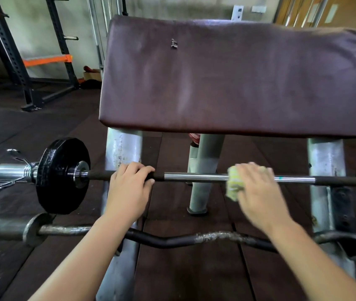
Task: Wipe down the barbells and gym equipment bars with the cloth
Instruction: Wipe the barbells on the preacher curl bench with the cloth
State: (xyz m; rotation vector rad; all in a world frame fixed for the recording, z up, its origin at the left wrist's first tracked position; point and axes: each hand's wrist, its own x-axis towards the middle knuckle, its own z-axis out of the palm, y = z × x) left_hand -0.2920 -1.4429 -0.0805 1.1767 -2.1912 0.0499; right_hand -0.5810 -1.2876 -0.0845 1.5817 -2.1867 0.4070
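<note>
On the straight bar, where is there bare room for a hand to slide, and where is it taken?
The bare chrome stretch of the straight bar lies free between the left hand and the cloth under the right hand. A shorter stretch shows right of that hand. The left end is crowded by the weight plate.

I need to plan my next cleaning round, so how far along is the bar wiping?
In hand: the right hand presses the cloth around the straight barbell mid-shaft, while the left hand steadies its dark grip. Done: nothing shows it for certain. Left: the curl bar below looks untouched, with a scuffed, whitish patch.
</note>
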